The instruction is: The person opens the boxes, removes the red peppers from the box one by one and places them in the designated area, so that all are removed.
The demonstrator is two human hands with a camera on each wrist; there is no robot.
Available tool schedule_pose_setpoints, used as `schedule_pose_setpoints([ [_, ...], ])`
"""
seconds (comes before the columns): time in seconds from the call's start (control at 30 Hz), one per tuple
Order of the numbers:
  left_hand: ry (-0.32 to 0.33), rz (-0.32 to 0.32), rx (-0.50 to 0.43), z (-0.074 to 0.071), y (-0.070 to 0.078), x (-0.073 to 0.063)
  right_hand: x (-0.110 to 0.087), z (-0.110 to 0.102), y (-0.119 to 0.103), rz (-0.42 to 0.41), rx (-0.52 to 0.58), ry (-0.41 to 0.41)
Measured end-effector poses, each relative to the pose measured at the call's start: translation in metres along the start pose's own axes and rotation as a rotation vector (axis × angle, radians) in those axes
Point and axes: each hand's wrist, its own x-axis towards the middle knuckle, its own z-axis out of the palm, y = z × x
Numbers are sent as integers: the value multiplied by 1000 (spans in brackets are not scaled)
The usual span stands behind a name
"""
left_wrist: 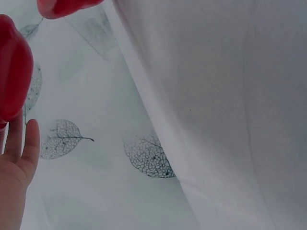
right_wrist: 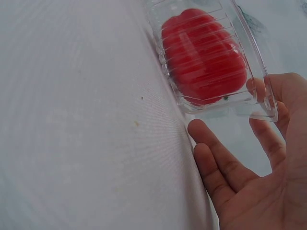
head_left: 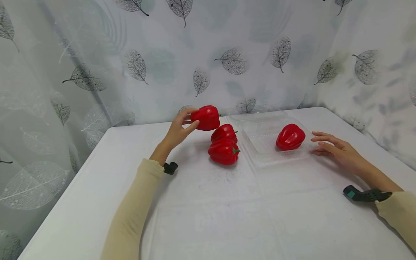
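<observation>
Currently left hand (head_left: 179, 130) holds lifted pepper (head_left: 206, 117) above table (head_left: 227, 216), fingers curled round its end. Two loose peppers (head_left: 224, 146) stacked just beside clear tray (head_left: 260, 151), between hand and tray. Tray pepper (head_left: 290, 137) sits inside. Right hand (head_left: 338, 150) flat, fingers straight, slightly apart, at tray's right edge. Leaf-print curtain (head_left: 234, 61) behind. Left wrist view cuts off most of pepper and hand.
</observation>
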Motion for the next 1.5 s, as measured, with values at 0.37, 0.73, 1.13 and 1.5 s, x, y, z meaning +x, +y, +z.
schedule_pose_setpoints([
  [0.37, 17, -37, -8, -8, -4, -9, 0, -1, 1, -2, -3, 0],
  [0.73, 15, -133, -19, -12, -13, -13, -4, 1, 4, 26, -5, 10],
  [1.13, -39, -247, -56, -18, -18, -18, 1, 2, 3, 64, -45, 19],
  [1.5, -51, -315, -34, -23, -27, -21, 2, 1, 2, 32, -52, 18],
])
